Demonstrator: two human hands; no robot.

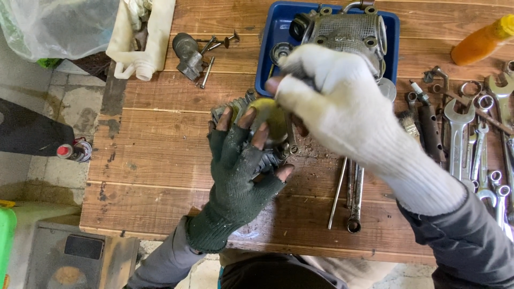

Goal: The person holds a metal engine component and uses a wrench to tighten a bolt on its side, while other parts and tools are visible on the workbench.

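My left hand (241,166), in a dark green fingerless glove, grips a round finned metal engine part (267,120) on the wooden bench (160,160). My right hand (332,101), in a white knit glove, is closed over the top of the same part; what its fingertips pinch is hidden. Just behind them stands a blue tray (273,37) holding a grey metal engine cover (345,32).
Several wrenches (460,128) lie at the right, long rods and a spanner (353,198) near the front edge. A small metal fitting with bolts (190,53) and a white plastic jug (144,37) sit at the back left, an orange bottle (482,40) back right.
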